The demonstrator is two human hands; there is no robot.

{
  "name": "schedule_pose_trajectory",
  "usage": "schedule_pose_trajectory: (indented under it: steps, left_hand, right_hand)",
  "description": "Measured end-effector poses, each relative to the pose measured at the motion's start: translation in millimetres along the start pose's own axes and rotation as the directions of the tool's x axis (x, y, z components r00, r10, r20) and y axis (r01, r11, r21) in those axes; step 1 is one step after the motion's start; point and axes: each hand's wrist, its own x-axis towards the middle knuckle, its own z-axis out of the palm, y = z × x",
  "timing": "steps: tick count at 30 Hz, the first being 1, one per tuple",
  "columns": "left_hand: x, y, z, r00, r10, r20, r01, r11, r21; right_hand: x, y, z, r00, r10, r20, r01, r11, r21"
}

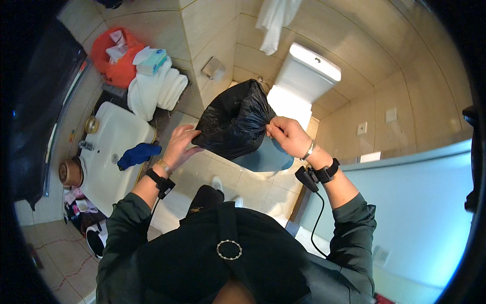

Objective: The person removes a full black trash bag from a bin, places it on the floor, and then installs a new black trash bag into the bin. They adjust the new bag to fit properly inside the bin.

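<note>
A black plastic bag (pixel 231 121) is spread out before me, with a dark hollow in its middle. My right hand (pixel 290 135) pinches its gathered right edge between thumb and fingers. At the bag's left corner is my left hand (pixel 182 144), fingertips against the plastic and thumb held apart below. Whether those fingers grip the corner I cannot tell. Under the bag and my right hand shows a smooth blue-grey surface (pixel 269 155), perhaps a bin; the bag hides much of it.
On the left stands a white washbasin (pixel 110 133) with a dark blue cloth (pixel 138 155) over its rim. Folded white towels (pixel 172 89), a tissue pack (pixel 152 62) and a red bag (pixel 117 57) lie beyond it. A white toilet (pixel 313 66) stands ahead; a glass panel (pixel 402 193) is at right.
</note>
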Motion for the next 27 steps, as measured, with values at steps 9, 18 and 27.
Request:
schedule_pose_trajectory:
  steps: [9, 18, 27]
  left_hand:
    - [8.7, 43.3, 7.8, 0.992, 0.125, 0.016, -0.124, 0.991, -0.047]
    - [31.9, 24.1, 18.8, 0.979, 0.2, -0.039, -0.203, 0.975, -0.094]
    - [37.6, -39.3, 41.3, 0.658, -0.602, 0.453, 0.72, 0.327, -0.612]
  right_hand:
    - [-57.1, -7.2, -31.3, 0.986, 0.114, -0.12, -0.125, 0.988, -0.088]
    - [-39.6, -26.4, -21.7, 0.984, 0.124, -0.131, -0.151, 0.964, -0.219]
    - [-20.2, -37.9, 14.8, 0.979, 0.118, -0.168, -0.155, 0.961, -0.228]
